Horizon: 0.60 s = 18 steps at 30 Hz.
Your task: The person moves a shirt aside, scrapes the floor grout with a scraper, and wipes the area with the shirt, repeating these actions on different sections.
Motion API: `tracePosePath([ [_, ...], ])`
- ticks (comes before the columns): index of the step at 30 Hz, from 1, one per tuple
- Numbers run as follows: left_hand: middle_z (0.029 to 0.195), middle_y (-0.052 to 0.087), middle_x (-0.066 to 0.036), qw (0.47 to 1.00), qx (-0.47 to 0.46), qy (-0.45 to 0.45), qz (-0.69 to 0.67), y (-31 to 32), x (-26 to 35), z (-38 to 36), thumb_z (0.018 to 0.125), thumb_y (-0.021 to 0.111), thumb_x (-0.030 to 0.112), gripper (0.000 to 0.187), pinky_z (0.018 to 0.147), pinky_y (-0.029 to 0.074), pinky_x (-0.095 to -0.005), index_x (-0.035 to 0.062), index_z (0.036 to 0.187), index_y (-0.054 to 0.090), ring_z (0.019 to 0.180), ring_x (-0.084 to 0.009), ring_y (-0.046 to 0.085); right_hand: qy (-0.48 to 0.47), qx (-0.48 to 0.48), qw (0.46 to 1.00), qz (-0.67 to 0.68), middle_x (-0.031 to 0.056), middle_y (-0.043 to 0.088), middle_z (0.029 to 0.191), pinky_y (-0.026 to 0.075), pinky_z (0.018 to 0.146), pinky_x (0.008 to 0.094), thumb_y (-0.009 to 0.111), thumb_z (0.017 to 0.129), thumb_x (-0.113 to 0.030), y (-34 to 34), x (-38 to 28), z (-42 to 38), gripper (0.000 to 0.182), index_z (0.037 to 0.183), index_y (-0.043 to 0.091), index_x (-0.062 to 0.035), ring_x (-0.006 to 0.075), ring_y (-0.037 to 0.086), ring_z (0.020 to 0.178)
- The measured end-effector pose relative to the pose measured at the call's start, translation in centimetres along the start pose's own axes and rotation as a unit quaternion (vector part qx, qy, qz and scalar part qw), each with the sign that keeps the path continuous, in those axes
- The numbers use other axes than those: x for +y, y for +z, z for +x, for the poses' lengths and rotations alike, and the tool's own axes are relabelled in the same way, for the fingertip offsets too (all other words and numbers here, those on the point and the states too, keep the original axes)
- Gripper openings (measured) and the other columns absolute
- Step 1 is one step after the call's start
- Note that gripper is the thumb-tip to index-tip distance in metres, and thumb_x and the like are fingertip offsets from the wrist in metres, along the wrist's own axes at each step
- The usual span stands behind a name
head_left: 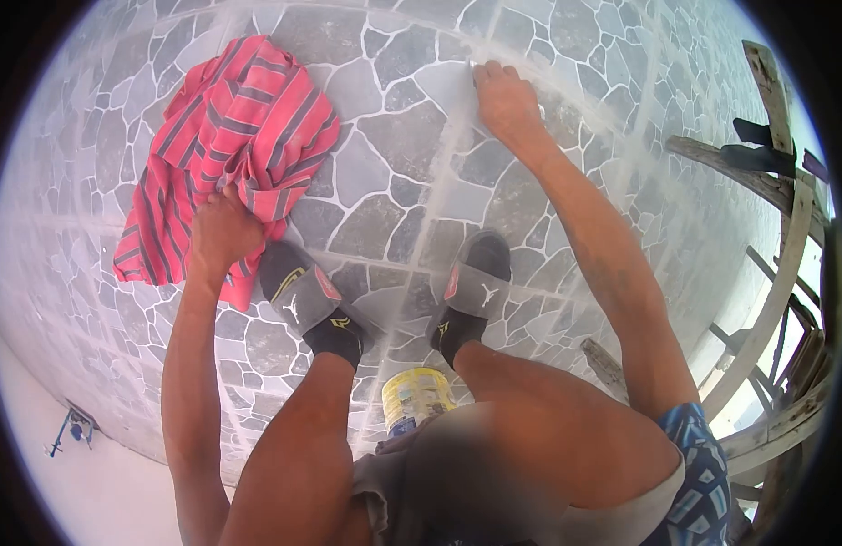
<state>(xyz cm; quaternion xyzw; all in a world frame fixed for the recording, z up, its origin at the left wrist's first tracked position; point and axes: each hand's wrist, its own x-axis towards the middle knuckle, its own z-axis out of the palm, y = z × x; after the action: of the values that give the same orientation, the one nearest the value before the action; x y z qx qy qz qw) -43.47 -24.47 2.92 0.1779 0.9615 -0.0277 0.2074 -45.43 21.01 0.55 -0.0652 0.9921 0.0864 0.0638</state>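
Note:
A red cloth with grey stripes (248,109) lies bunched on the stone-patterned tile floor (371,164). My left hand (225,226) is closed on a fold at its lower edge. Farther out and to the right, my right hand (509,98) rests low at a pale joint line between tiles. Its fingers are curled down to the floor. A thin dark edge shows by the fingertips, too small to name, and whatever lies under the fingers is hidden.
My feet in dark slide sandals (471,289) stand on the tiles. Between my legs is a yellow-labelled can (416,398). Weathered wooden pieces (771,309) rise along the right side. A blue metal object (73,428) sits at the lower left by a pale surface.

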Motion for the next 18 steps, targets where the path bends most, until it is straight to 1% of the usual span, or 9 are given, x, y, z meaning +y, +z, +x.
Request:
tracePosePath([
  [2,0.096,0.065,-0.033,1.000,0.012,-0.004,-0.007,0.1,0.2,-0.4,0.079,0.060,0.020,0.052,0.076,0.056,-0.0539,-0.0119,0.119,0.052,0.084,-0.0498,0.067,-0.046,0.050,0.998,-0.006,0.0081,0.062,0.106,0.057,0.074,0.0427,0.063,0.083,-0.007,0.8,-2.2,-4.6,0.035,0.118,0.062,-0.0078,0.0278,0.064,0.100],
  [5,0.095,0.065,-0.033,1.000,0.010,-0.005,-0.011,0.6,0.2,-0.5,0.079,0.060,0.019,0.049,0.076,0.056,-0.0540,-0.0115,0.116,0.052,0.083,-0.0495,0.067,-0.028,0.046,0.998,0.020,0.0089,0.063,0.105,0.058,0.075,0.0427,0.065,0.082,-0.008,0.3,-0.9,-2.9,0.033,0.116,0.062,-0.0076,0.0281,0.065,0.099],
  [6,0.095,0.065,-0.032,1.000,0.000,-0.006,-0.011,0.9,0.4,-0.7,0.079,0.060,0.019,0.047,0.076,0.056,-0.0542,-0.0110,0.114,0.052,0.083,-0.0491,0.067,-0.013,0.025,0.999,0.023,0.0095,0.062,0.107,0.058,0.076,0.0434,0.065,0.083,-0.009,0.0,0.1,-0.9,0.030,0.113,0.062,-0.0074,0.0287,0.065,0.100],
  [8,0.094,0.065,-0.032,1.000,-0.001,-0.009,-0.006,0.7,0.0,-0.2,0.078,0.060,0.019,0.044,0.075,0.056,-0.0545,-0.0100,0.110,0.053,0.081,-0.0483,0.068,0.018,-0.001,0.998,0.056,0.0097,0.062,0.110,0.054,0.080,0.0468,0.058,0.090,-0.014,-0.1,1.7,1.9,0.018,0.106,0.062,-0.0069,0.0306,0.062,0.105],
  [11,0.094,0.065,-0.032,1.000,0.030,0.004,-0.006,0.2,0.3,-0.2,0.078,0.060,0.019,0.040,0.075,0.056,-0.0542,-0.0086,0.106,0.054,0.081,-0.0476,0.068,0.035,-0.020,0.999,0.018,0.0098,0.062,0.109,0.059,0.078,0.0452,0.064,0.082,-0.007,0.2,-0.6,-1.1,0.030,0.112,0.062,-0.0063,0.0295,0.065,0.103],
  [14,0.094,0.065,-0.033,1.000,0.012,0.004,-0.021,0.8,-0.1,-0.2,0.079,0.060,0.020,0.041,0.076,0.056,-0.0535,-0.0093,0.108,0.054,0.081,-0.0481,0.068,0.008,-0.014,1.000,-0.005,0.0107,0.063,0.110,0.060,0.080,0.0469,0.062,0.083,-0.007,-0.1,-1.8,-2.7,0.028,0.111,0.063,-0.0061,0.0306,0.066,0.103],
  [15,0.094,0.065,-0.033,1.000,0.002,0.000,-0.021,0.8,0.1,-0.5,0.079,0.060,0.020,0.041,0.077,0.056,-0.0530,-0.0093,0.108,0.055,0.082,-0.0481,0.068,0.004,-0.003,1.000,-0.001,0.0095,0.063,0.111,0.057,0.076,0.0467,0.060,0.088,-0.013,0.3,-1.0,-1.5,0.019,0.106,0.065,-0.0067,0.0323,0.063,0.105],
  [18,0.093,0.065,-0.033,1.000,0.009,-0.002,-0.015,-0.2,0.6,-0.3,0.080,0.059,0.020,0.041,0.078,0.056,-0.0524,-0.0091,0.108,0.055,0.083,-0.0478,0.068,0.028,-0.035,0.998,0.044,0.0082,0.064,0.113,0.057,0.075,0.0471,0.059,0.089,-0.015,-0.4,1.2,2.0,0.021,0.107,0.066,-0.0064,0.0302,0.064,0.108],
])
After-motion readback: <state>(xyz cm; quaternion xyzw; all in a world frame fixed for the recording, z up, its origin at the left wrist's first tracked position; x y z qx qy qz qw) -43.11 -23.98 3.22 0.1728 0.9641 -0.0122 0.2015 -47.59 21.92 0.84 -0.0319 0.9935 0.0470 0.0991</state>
